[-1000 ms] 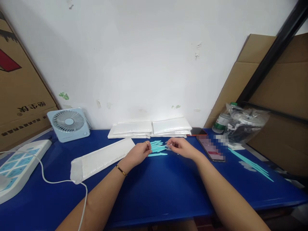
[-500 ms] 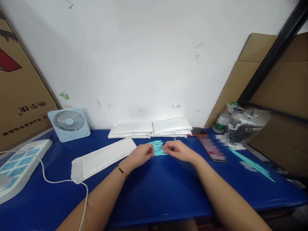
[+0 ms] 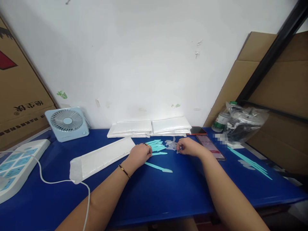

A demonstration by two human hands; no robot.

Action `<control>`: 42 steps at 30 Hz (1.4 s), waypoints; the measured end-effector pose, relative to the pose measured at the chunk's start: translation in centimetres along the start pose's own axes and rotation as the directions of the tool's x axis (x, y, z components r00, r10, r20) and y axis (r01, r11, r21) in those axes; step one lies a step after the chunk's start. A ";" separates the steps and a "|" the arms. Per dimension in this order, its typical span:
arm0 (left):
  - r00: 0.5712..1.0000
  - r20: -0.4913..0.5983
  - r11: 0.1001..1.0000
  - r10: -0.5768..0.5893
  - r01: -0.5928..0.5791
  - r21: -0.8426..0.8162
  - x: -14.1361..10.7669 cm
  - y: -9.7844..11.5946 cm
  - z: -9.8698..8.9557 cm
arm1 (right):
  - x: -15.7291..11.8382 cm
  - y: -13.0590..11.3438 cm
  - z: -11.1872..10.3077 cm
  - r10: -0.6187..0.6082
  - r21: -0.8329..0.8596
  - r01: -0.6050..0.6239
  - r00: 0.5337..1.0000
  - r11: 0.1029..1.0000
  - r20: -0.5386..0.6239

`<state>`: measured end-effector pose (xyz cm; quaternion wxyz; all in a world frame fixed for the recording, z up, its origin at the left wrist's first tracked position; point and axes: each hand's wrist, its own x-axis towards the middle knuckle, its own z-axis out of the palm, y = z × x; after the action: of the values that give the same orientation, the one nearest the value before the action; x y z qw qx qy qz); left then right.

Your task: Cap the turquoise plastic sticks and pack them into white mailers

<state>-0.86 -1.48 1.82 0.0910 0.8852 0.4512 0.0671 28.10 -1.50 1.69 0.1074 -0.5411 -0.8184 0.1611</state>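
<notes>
Turquoise eyebrow razors (image 3: 156, 145), thin sticks with a wider end, lie in a loose pile on the blue table. My left hand (image 3: 141, 154) rests at the pile's left side, fingers curled closed on a razor (image 3: 160, 153) that sticks out to the right. Another razor (image 3: 160, 168) lies apart, nearer to me, its left end close under that hand. Right of the pile is a heap of small clear plastic pieces (image 3: 171, 144). At its right edge my right hand (image 3: 186, 146) is closed in a pinch on a clear piece, mostly hidden by the fingers.
A long white padded packet (image 3: 101, 158) lies left, with stacked white packets (image 3: 172, 125) along the wall. A fan (image 3: 67, 123), power strip (image 3: 21, 166) and cable stand left. Right are a phone (image 3: 211, 147), bottle (image 3: 220, 122), plastic bag (image 3: 245, 123) and more turquoise sticks (image 3: 250, 163).
My right hand has moved right, away from the razors, uncovering the clear pieces. My left hand has shifted slightly left, and the razors lie more spread, one nearer to me.
</notes>
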 end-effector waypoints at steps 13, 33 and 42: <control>0.999 0.007 0.996 -0.038 0.039 -0.080 0.1 -0.1 0.6 | 0.7 -2.5 1.3 -0.064 0.315 0.029 0.993 0.949 0.098; 0.992 -0.129 1.000 0.000 0.001 0.010 1.1 -1.7 1.2 | 1.3 -1.6 1.5 -0.050 0.064 0.058 0.992 0.996 -0.118; 0.984 -0.176 1.000 -0.005 0.007 0.010 1.0 -1.6 0.8 | 1.2 -1.9 1.7 -0.126 -0.013 0.126 0.985 0.992 -0.114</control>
<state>-1.39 0.22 0.72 0.0464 0.8750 0.4604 0.1422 25.42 -1.33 0.89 0.1627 -0.4970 -0.8439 0.1200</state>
